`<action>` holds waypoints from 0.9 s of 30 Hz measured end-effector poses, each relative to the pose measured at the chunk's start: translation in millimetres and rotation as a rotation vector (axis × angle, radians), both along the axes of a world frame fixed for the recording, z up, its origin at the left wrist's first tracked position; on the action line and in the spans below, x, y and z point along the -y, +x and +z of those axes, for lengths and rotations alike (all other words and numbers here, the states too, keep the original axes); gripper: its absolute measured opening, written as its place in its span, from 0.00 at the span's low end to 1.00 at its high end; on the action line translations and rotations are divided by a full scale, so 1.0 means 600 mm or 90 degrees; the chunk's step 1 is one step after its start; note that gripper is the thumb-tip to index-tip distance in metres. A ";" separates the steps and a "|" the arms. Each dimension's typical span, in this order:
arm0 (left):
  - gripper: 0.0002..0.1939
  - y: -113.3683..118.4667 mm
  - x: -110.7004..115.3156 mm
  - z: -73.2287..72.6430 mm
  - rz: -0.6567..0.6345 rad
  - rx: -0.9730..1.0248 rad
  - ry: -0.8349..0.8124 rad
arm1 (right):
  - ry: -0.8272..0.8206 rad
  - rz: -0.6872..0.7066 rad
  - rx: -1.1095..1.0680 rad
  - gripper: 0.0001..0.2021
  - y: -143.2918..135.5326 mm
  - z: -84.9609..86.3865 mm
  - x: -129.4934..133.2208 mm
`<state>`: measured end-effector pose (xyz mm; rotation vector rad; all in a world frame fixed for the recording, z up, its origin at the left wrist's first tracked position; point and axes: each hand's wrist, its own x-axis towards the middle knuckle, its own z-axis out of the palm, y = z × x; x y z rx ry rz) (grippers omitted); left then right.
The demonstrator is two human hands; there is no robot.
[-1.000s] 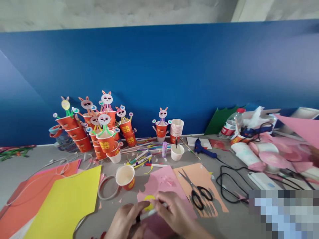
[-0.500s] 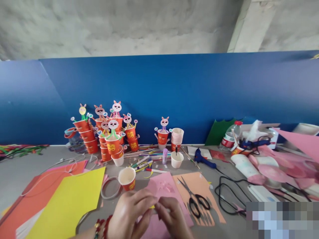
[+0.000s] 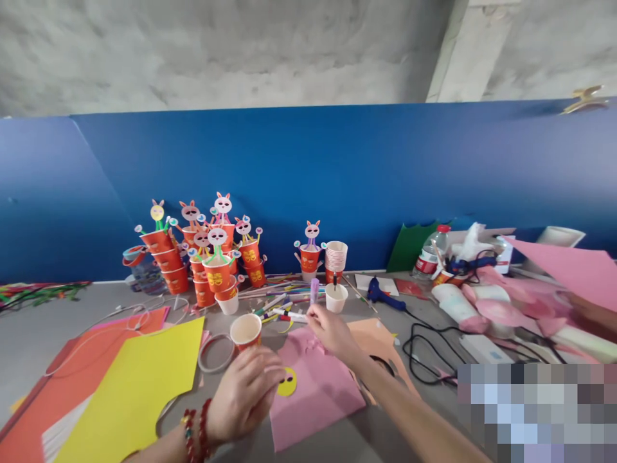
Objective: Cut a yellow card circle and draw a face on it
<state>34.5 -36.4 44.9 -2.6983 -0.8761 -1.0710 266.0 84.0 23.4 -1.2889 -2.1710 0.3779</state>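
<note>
My left hand (image 3: 248, 392) has its fingers closed on the edge of a yellow paper circle (image 3: 288, 382) with dark oval eyes, above a pink paper sheet (image 3: 318, 392). My right hand (image 3: 332, 331) reaches across that sheet, fingers curled together beside a white marker with a red part (image 3: 292, 316) and just in front of a purple glue stick (image 3: 314, 290). What its fingertips hold, if anything, is hidden. An orange-red paper cup (image 3: 246, 329) stands behind my left hand. My right forearm partly covers the scissors (image 3: 383, 365) on peach paper (image 3: 369, 331).
Stacked red cups with paper rabbit figures (image 3: 216, 270) stand at the back left. Yellow paper (image 3: 130, 386) lies at left. A blue glue gun (image 3: 385, 296) with a black cord, a bottle (image 3: 431, 254) and pink-and-white pieces (image 3: 501, 302) crowd the right, where another person's arm (image 3: 592, 318) shows.
My hands have parted. The right one moved forward to the markers, while the left stayed near with the yellow paper circle, whose eyes now show. The view shifted slightly.
</note>
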 end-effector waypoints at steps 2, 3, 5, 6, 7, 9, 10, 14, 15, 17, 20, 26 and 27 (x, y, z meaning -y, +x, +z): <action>0.15 0.009 0.008 -0.022 -0.039 -0.038 -0.011 | 0.014 0.027 0.035 0.06 -0.027 -0.007 -0.021; 0.15 0.013 0.012 -0.032 -0.054 -0.056 -0.015 | 0.023 0.038 0.053 0.05 -0.041 -0.010 -0.031; 0.13 0.017 0.016 -0.046 -0.078 -0.088 -0.023 | 0.045 0.066 0.086 0.04 -0.063 -0.015 -0.045; 0.12 0.017 0.018 -0.052 -0.086 -0.102 -0.029 | 0.055 0.082 0.101 0.04 -0.071 -0.018 -0.049; 0.12 0.014 0.019 -0.057 -0.092 -0.111 -0.035 | 0.063 0.099 0.116 0.05 -0.077 -0.020 -0.051; 0.12 0.004 0.021 -0.066 -0.094 -0.118 -0.046 | 0.070 0.135 0.147 0.07 -0.083 -0.026 -0.050; 0.12 -0.002 0.021 -0.070 -0.088 -0.117 -0.050 | 0.068 0.150 0.163 0.08 -0.084 -0.029 -0.049; 0.12 -0.024 0.021 -0.084 -0.009 -0.129 -0.096 | 0.059 0.172 0.205 0.07 -0.081 -0.040 -0.047; 0.12 -0.026 0.022 -0.086 0.016 -0.138 -0.120 | 0.062 0.166 0.206 0.07 -0.079 -0.041 -0.048; 0.12 -0.028 0.025 -0.089 0.053 -0.153 -0.163 | 0.072 0.150 0.195 0.08 -0.073 -0.040 -0.049; 0.14 -0.028 0.029 -0.090 0.083 -0.179 -0.190 | 0.089 0.145 0.166 0.08 -0.058 -0.035 -0.042; 0.18 -0.028 0.028 -0.100 0.060 -0.193 -0.197 | 0.088 0.138 0.110 0.06 0.010 -0.029 0.012; 0.18 -0.026 0.028 -0.102 0.043 -0.196 -0.192 | 0.084 0.129 0.100 0.06 0.022 -0.031 0.026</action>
